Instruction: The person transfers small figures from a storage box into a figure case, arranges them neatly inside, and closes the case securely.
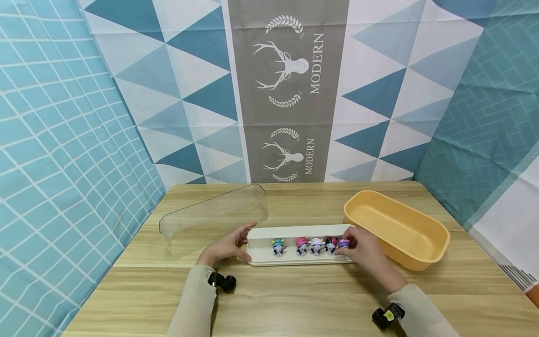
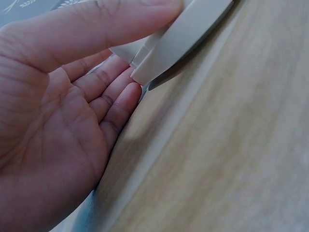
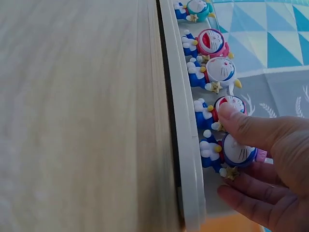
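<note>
A long cream display stand (image 1: 261,256) lies on the table with a row of small Doraemon figurines standing on it. At its left end my left hand (image 1: 225,245) holds the stand, thumb on the front edge and fingers behind; the left wrist view shows the stand's corner (image 2: 164,58) between thumb and fingers. A figurine with a purple hat (image 3: 236,149) stands at the right end, between the thumb and fingers of my right hand (image 1: 366,248). The thumb partly covers the red-and-black-hatted figurine (image 1: 331,244). Beside that stand white (image 1: 316,246), pink (image 1: 301,245) and, after a gap, teal-hatted (image 1: 278,246) figurines.
A clear plastic cover (image 1: 214,215) lies at the back left, just behind my left hand. To the right, behind my right hand, stands a yellow basin (image 1: 400,229). The wooden table (image 1: 286,299) ends at patterned cloth walls (image 1: 286,93).
</note>
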Motion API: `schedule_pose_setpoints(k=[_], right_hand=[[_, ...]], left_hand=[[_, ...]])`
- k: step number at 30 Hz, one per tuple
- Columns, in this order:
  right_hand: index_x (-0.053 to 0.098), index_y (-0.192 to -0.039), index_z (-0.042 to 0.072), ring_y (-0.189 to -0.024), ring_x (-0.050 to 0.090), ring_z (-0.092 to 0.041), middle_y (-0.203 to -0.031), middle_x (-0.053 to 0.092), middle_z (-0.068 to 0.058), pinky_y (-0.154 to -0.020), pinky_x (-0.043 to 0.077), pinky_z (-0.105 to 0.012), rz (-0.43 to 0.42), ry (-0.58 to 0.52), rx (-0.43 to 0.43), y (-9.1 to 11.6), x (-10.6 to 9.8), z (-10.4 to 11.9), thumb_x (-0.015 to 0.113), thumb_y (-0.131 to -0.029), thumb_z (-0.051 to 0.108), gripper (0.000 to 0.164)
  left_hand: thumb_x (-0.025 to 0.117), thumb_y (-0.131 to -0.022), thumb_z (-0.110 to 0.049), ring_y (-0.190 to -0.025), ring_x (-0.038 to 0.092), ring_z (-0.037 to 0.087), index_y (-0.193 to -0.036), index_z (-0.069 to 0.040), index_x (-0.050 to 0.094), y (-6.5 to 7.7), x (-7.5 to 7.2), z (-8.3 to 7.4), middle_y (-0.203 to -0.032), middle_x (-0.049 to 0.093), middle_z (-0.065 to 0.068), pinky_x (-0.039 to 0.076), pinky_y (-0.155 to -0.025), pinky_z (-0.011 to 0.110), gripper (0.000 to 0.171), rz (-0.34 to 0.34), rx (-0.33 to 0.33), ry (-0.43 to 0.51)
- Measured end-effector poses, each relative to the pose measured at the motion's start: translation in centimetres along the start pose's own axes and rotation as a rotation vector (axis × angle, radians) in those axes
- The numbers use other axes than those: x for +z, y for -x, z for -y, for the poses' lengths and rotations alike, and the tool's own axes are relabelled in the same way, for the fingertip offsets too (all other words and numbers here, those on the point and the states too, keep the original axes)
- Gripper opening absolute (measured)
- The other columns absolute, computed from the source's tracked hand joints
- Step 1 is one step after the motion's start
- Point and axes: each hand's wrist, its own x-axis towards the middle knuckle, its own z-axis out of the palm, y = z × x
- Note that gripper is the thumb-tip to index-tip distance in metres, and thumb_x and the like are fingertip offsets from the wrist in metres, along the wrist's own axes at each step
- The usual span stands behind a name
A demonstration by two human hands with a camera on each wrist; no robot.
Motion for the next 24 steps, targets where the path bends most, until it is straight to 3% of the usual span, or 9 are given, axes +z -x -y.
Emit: schedule_pose_setpoints(k=[6,12,19,24], right_hand=[[0.061,-0.082,0.012,-0.07,0.047,-0.01,-0.08,0.054,0.005,-0.059,0.044,-0.028,-0.027,0.024,-0.093,-0.38,-0.01,-0.26,0.096,-0.059,0.017,0.043],[0.062,-0.085,0.012,-0.073,0.049,-0.011,-0.082,0.057,0.005,-0.062,0.047,-0.029,0.009,0.022,-0.076,-0.47,-0.14,-0.44,0.095,-0.061,0.017,0.041],[0.063,-0.086,0.011,-0.072,0.052,-0.01,-0.083,0.058,0.005,-0.06,0.048,-0.028,-0.028,0.022,-0.138,-0.57,-0.19,-0.44,0.096,-0.059,0.016,0.043],[0.065,-0.09,0.008,-0.071,0.054,-0.011,-0.082,0.059,0.003,-0.06,0.05,-0.027,-0.015,-0.004,-0.111,-0.59,-0.54,-0.34,0.096,-0.06,0.015,0.044]], left_hand=[[0.077,-0.077,0.013,-0.13,0.045,0.034,-0.159,-0.003,0.01,0.02,0.04,-0.06,-0.153,0.031,0.027,0.047,-0.099,0.035,0.107,-0.003,0.006,-0.003],[0.077,-0.078,0.012,-0.128,0.047,0.033,-0.159,-0.003,0.009,0.01,0.05,-0.07,-0.152,0.033,0.027,0.049,-0.096,0.034,0.107,0.004,0.007,-0.007],[0.078,-0.077,0.012,-0.126,0.049,0.033,-0.158,0.0,0.01,-0.12,0.0,-0.11,-0.149,0.036,0.029,0.051,-0.093,0.033,0.107,0.0,0.008,-0.029],[0.079,-0.077,0.01,-0.127,0.048,0.033,-0.159,-0.001,0.012,-0.14,0.11,-0.18,-0.149,0.038,0.026,0.049,-0.095,0.034,0.107,-0.015,-0.019,-0.048]])
